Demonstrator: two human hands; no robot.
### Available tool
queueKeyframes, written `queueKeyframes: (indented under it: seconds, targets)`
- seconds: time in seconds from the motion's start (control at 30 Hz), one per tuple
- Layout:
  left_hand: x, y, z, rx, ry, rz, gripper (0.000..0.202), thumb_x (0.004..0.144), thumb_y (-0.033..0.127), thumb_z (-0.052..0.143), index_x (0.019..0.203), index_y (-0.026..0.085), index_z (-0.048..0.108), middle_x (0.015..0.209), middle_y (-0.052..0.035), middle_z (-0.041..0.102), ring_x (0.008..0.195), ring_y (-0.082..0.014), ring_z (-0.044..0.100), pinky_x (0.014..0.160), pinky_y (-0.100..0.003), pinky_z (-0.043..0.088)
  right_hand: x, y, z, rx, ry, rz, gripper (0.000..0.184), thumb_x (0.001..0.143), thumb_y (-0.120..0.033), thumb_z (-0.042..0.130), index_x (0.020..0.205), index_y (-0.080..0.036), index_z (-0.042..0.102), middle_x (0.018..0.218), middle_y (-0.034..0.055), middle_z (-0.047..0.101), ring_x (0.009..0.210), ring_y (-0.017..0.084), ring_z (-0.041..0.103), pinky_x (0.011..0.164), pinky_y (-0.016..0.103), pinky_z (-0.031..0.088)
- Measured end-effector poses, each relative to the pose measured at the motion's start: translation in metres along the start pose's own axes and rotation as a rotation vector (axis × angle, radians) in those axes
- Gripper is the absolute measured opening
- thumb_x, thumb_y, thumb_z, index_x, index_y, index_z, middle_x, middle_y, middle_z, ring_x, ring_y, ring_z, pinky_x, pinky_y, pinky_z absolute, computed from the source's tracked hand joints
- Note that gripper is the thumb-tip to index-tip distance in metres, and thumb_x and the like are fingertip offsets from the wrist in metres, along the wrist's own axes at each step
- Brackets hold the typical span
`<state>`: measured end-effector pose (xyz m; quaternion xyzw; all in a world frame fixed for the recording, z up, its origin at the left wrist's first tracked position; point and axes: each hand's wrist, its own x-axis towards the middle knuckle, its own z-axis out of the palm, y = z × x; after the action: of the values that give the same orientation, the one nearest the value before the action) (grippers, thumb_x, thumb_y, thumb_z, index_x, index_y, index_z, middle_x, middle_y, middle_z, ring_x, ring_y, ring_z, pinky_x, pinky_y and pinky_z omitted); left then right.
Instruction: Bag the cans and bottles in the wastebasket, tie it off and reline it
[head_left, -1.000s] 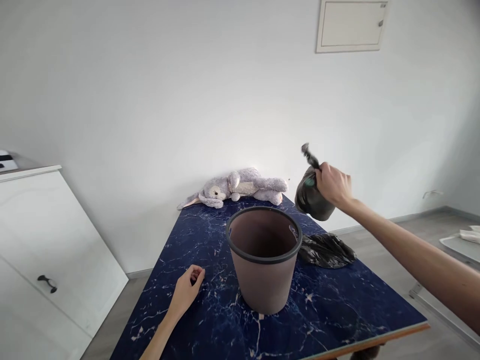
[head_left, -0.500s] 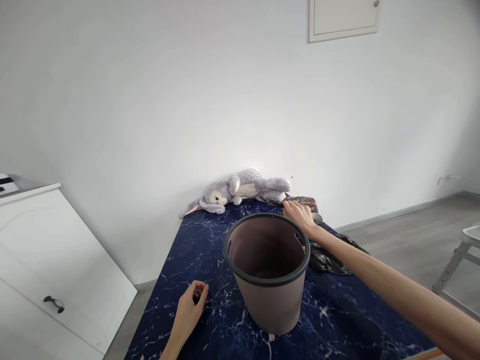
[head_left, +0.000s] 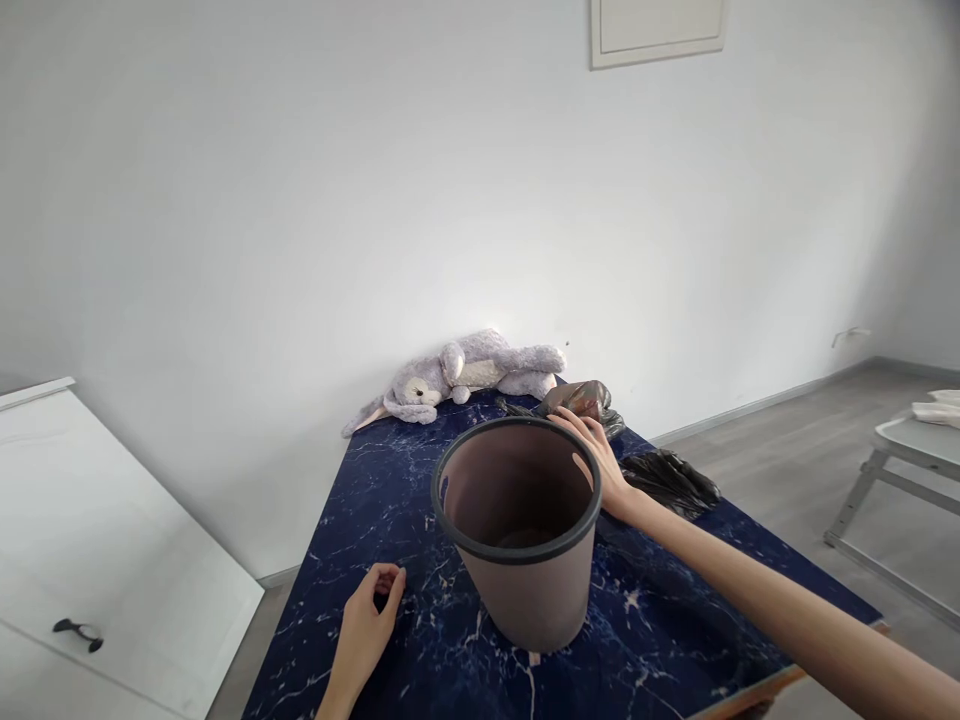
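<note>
A grey-brown waste bin (head_left: 525, 600) with a dark rim stands upright on the blue marbled table (head_left: 375, 500). The inside that shows has no liner. My right hand (head_left: 596, 455) lies against the bin's far right side, fingers stretched out by the rim; its skin shows through the handle hole. Just beyond those fingers sits a filled, knotted dark plastic bag (head_left: 585, 400). To the right of my wrist lies a crumpled black bag (head_left: 671, 482). My left hand (head_left: 373, 607) rests left of the bin, fingers curled towards the thumb, with nothing visible in them.
A grey plush rabbit (head_left: 472, 372) lies on its side along the wall at the table's far end. At left stands a white cabinet (head_left: 127, 530) with a dark handle. A grey step stool (head_left: 892, 470) is on the floor at right.
My right hand has let go of the knotted bag and come back to the bin's right side. That bag stays by the rabbit's feet. The view has shifted slightly right.
</note>
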<state>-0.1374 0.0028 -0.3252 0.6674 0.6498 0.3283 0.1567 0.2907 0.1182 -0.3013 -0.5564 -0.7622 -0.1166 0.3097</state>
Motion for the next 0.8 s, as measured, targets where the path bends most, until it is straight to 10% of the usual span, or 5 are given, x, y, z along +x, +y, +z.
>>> queueKeyframes:
  seconds: [0.23, 0.43, 0.8]
  targets:
    - [0.004, 0.005, -0.001, 0.005, 0.013, 0.02, 0.051, 0.091, 0.074, 0.052, 0.089, 0.026, 0.068, 0.088, -0.0051, 0.076, 0.085, -0.0265, 0.074, 0.08, -0.035, 0.058, -0.111, 0.044, 0.025, -0.085, -0.048, 0.261, 0.057, 0.106, -0.05, 0.042, 0.151, -0.019, 0.056, 0.161, 0.018, 0.051, 0.156, 0.04, 0.036, 0.121, 0.064, 0.033]
    - [0.002, 0.009, -0.002, 0.003, -0.008, -0.03, 0.054, 0.089, 0.076, 0.051, 0.095, 0.026, 0.071, 0.094, -0.0066, 0.078, 0.09, -0.0281, 0.075, 0.075, -0.034, 0.058, -0.187, 0.043, 0.018, -0.002, -0.119, 0.198, 0.055, 0.107, -0.055, 0.042, 0.154, -0.03, 0.056, 0.163, 0.0073, 0.051, 0.155, 0.034, 0.041, 0.127, 0.062, 0.03]
    - [-0.073, 0.037, 0.014, -0.067, -0.023, -0.198, 0.064, 0.081, 0.087, 0.054, 0.093, 0.027, 0.072, 0.098, -0.0083, 0.08, 0.097, -0.0323, 0.075, 0.065, -0.032, 0.058, -0.196, 0.028, -0.02, 0.36, 0.039, 0.332, 0.03, 0.105, -0.043, 0.047, 0.12, -0.025, 0.065, 0.132, 0.0106, 0.073, 0.128, 0.031, 0.068, 0.124, 0.059, 0.037]
